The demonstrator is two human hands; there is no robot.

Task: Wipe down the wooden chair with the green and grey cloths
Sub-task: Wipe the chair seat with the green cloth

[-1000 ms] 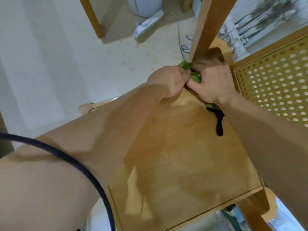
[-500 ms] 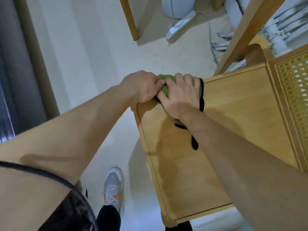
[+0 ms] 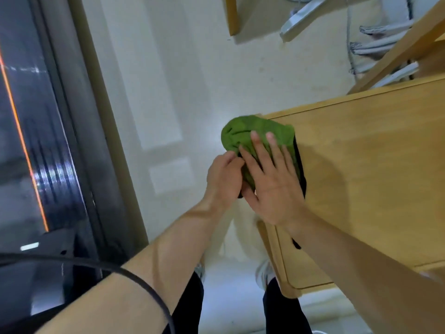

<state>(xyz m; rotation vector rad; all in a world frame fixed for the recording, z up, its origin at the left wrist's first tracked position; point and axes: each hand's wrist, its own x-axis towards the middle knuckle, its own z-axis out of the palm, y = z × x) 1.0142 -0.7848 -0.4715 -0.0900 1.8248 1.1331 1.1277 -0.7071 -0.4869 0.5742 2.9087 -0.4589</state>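
Pale floor [image 3: 192, 68], with a dark glass door [image 3: 36, 141] down the left side. Wooden chair [image 3: 373, 165] on the right, light yellowish seat with a thin groove just inside its edge.

Green cloth [image 3: 250, 131]: bright, fuzzy weave, bunched into a rounded wad. It sits on the seat's far left corner, and part of it hangs past the left edge over the floor.

Grey cloth [image 3: 301, 174]: reads near black. It lies under the green one and shows as a narrow band along the right side of the pile. A short tail of it pokes out by the right wrist, at the seat's left edge.

Right hand [image 3: 274, 189]: flat on top of the pile, palm down. Its fingers [image 3: 258, 150] are straight and spread, pressing on the green cloth and gripping nothing.

Left hand [image 3: 222, 182]: off the seat, just beside its left edge. Fingers are curled in, gripping the overhanging side of the green cloth, thumb against the right hand.

A thin black cable [image 3: 149, 292] crosses the left forearm. Grey shoe [image 3: 262, 273] on the floor by the seat's near left corner. White power strip [image 3: 301, 20] on the floor near the top.
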